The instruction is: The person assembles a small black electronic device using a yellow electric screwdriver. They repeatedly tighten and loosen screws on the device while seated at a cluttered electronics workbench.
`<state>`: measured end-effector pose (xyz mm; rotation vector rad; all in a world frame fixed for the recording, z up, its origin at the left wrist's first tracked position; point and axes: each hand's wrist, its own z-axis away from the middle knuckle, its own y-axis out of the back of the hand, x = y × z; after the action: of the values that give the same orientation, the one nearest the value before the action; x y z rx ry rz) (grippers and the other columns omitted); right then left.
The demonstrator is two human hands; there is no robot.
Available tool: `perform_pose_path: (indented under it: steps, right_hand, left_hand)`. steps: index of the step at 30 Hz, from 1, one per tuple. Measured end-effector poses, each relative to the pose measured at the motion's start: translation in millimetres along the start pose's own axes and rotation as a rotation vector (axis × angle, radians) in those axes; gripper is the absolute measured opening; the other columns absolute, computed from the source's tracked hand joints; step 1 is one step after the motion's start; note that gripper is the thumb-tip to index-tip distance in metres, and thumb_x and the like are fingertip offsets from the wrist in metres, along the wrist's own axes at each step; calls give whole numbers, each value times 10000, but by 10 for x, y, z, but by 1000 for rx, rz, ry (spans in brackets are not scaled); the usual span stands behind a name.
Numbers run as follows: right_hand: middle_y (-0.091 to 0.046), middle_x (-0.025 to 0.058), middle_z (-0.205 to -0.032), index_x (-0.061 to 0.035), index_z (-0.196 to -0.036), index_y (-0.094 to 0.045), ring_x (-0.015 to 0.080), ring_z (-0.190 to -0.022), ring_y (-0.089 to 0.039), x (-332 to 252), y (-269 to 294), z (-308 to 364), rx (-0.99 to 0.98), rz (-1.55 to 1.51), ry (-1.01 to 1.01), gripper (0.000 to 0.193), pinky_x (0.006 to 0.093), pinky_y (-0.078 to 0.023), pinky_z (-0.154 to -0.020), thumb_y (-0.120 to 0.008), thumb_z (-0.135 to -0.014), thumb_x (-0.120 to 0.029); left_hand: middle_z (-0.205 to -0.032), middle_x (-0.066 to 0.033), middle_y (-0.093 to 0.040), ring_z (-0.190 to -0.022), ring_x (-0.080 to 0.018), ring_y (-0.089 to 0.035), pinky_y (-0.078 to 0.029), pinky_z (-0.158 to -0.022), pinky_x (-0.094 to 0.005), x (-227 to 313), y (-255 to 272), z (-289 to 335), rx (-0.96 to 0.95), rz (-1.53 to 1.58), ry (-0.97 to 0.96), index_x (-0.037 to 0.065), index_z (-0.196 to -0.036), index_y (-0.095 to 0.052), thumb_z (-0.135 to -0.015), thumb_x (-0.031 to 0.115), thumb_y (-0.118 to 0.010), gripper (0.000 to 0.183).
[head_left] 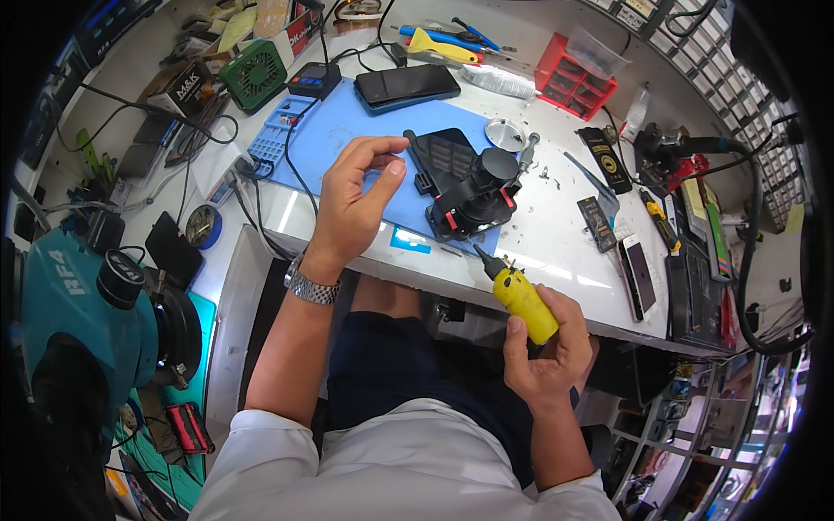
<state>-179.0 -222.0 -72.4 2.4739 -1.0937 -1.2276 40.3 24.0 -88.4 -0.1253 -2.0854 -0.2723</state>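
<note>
My right hand (552,352) grips a yellow squeeze bottle (526,306) with a black pointed nozzle, held tilted just off the desk's front edge. The nozzle points up and left toward a black clamp fixture (473,201) with red parts and a round knob. A dark, glossy phone-like panel (447,149) lies in that fixture, partly covered by it. Beside the panel's left edge hovers my left hand (360,193), its fingers loosely curved and the thumb apart, with nothing visible in it. A metal watch is on that wrist.
Under the fixture spreads a blue mat (347,117). A dark phone (407,87) lies behind it; a white phone (638,276) lies at the right. A round metal tin (506,134) and small scraps sit near the fixture. A teal microscope (87,304) stands at the left.
</note>
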Motion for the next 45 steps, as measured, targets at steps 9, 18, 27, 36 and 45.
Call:
perform_pose_path:
  steps: [9, 18, 27, 36, 45]
  right_hand:
    - [-761, 243, -1274, 49, -1411, -711, 370, -1108, -792, -126, 30, -73, -62, 100, 61, 546, 408, -646, -974, -891, -897, 5]
    - [-732, 208, -1270, 22, -1401, -731, 337, -1053, -803, -425, 48, -253, -147, 203, 151, 569, 389, -673, -893, -919, -864, 12]
    - [-767, 211, -1214, 5, -1342, -774, 315, -1004, -831, -460, 17, -345, -134, 189, 141, 528, 379, -678, -865, -923, -835, 4]
    - [-728, 204, -1246, 35, -1372, -748, 340, -1030, -800, -464, 50, -348, -146, 169, 136, 552, 395, -676, -874, -924, -849, 29]
    - [-731, 207, -1231, 45, -1367, -750, 341, -1022, -801, -438, 33, -343, -135, 149, 131, 533, 394, -671, -880, -920, -862, 23]
  left_hand:
    - [-1390, -115, -710, -1227, -202, -706, -536, -1120, -357, -15, 1, -3, -4, -6, 1, -55, -1453, -724, -1147, 122, -678, 356]
    - [-1388, -120, -708, -1223, -204, -705, -532, -1120, -356, -23, 4, -3, -5, 3, -3, -59, -1452, -723, -1145, 130, -683, 362]
    - [-1384, -119, -706, -1229, -201, -706, -533, -1117, -352, -26, 5, -2, -6, -2, -11, -56, -1453, -724, -1150, 130, -681, 358]
    - [-1385, -118, -704, -1235, -207, -705, -533, -1123, -356, -4, 6, -2, -6, -9, 0, -56, -1457, -722, -1151, 128, -679, 359]
    - [-1388, -118, -706, -1237, -205, -701, -536, -1120, -356, -21, 15, -8, -10, -15, -11, -55, -1457, -723, -1150, 124, -677, 359]
